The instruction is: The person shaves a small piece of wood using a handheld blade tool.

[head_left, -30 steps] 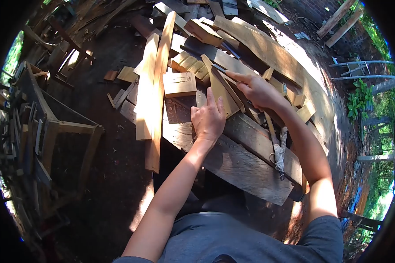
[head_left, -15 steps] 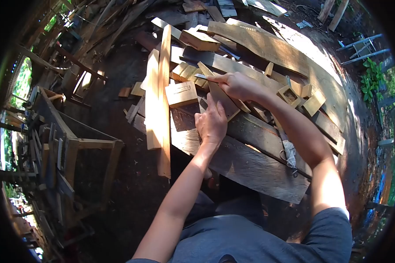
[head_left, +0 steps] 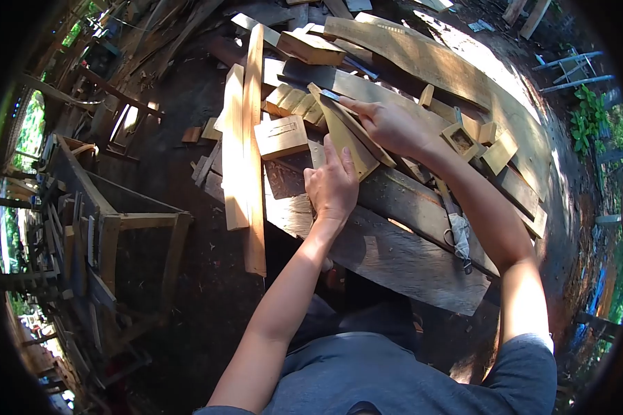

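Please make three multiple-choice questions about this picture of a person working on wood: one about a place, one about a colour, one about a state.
1. Where does the left hand rest?
A. on the tapered wood piece
B. on the wooden frame on the ground
C. on the person's knee

2. What colour is the person's shirt?
A. red
B. grey
C. white

3. In what state is the right hand?
A. open and lying flat
B. hanging free in the air
C. closed around a thin tool

Answers: 1 A, the hand presses on the lower end of the tapered wood piece on the dark plank. 2 B, the shirt looks grey. 3 C, its fingers grip a thin tool whose tip reaches past the fingers.
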`<state>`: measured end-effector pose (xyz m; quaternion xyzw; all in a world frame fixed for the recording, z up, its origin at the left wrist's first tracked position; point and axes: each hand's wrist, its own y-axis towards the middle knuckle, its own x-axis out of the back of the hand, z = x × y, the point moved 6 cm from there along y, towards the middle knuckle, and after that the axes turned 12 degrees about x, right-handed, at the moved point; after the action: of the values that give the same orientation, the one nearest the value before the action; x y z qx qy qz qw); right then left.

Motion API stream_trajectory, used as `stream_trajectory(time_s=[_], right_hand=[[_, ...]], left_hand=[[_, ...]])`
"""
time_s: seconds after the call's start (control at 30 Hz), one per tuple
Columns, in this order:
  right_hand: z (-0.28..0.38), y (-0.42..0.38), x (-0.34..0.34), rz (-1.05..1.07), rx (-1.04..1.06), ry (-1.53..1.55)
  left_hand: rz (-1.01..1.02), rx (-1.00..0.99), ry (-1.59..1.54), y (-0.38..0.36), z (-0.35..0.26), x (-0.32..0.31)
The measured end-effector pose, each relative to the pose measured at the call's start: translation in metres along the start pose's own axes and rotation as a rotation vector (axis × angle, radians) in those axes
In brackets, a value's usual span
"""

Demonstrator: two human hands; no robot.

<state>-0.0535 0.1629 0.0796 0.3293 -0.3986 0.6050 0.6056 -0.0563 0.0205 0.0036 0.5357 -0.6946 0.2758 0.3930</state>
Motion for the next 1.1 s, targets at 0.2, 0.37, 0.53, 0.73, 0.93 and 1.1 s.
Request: stream_trajectory(time_s=[0.2,0.37,0.53,0.73,0.93,1.1], right_hand=[[-0.002,-0.015,-0.005,0.002,-0.001,0.022],[0.004,0.007,-0.005,-0.034,0.019,-0.018],[0.002,-0.011,-0.009,-0.115,0.115,-0.064],[0.013,0.017,-0.008,-0.103,0.093,-0.108],[0.008,-0.017,-0.015,-0.139,0.125,-0.079],[0.008,0.0,-0.006,-0.049,-0.08,0.068]], left_hand=[[0.018,0.021,0.039,0.005,0.002,0.003],[0.022,0.0,0.002,0.003,0.003,0.002],[0.019,0.017,0.022,0.004,0.002,0.003],[-0.01,-0.009,0.036,0.004,0.002,0.004],[0.026,0.001,0.014,0.005,0.004,0.0],[-0.014,-0.012,0.016,0.003,0.003,0.004]])
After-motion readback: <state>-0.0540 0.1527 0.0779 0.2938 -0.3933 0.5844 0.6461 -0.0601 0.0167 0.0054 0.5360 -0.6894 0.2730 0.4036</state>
